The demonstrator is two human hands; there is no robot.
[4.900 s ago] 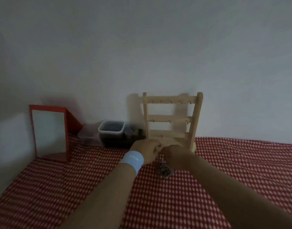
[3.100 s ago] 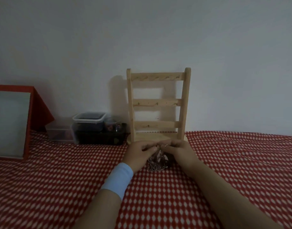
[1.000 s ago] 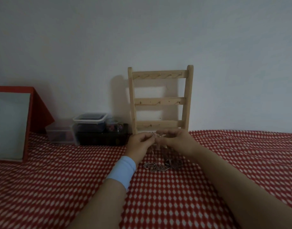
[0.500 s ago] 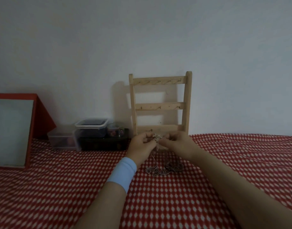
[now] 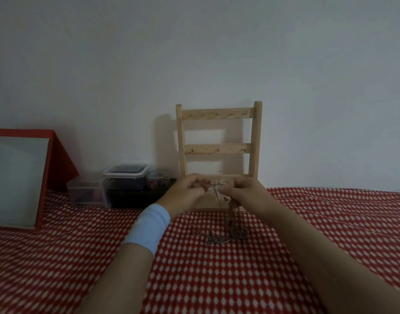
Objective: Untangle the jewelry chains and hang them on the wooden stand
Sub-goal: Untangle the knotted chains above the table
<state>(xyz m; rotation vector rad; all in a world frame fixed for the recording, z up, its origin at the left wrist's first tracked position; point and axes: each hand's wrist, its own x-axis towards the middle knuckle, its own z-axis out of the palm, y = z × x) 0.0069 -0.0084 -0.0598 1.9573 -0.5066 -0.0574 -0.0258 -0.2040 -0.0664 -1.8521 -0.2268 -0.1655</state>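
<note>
**Wood stand at wall; chain tangle pinched in front of it**

Position. One wooden stand (image 5: 218,148) stands upright at the far edge of the red checked cloth (image 5: 217,279), its back close to the wall (image 5: 194,53). Three cross rails are counted; the lowest is partly hidden by the hands. Small hooks show on the upper two, but their number cannot be read.

Hands. Two are in view. The left hand (image 5: 185,193), with a light blue wristband (image 5: 149,227), and the right hand (image 5: 246,191) have their fingers curled and pinch a short stretch of chain between them. From there strands hang to the jewelry chains (image 5: 221,236), one heap lying on the cloth below the right hand. How many chains it contains cannot be told.

Clearances. Clear plastic containers (image 5: 126,177), at least three, sit just left of the stand. One red-framed mirror (image 5: 18,180) leans at the left edge of view. Open cloth lies right of the stand and in the foreground between the forearms.
</note>
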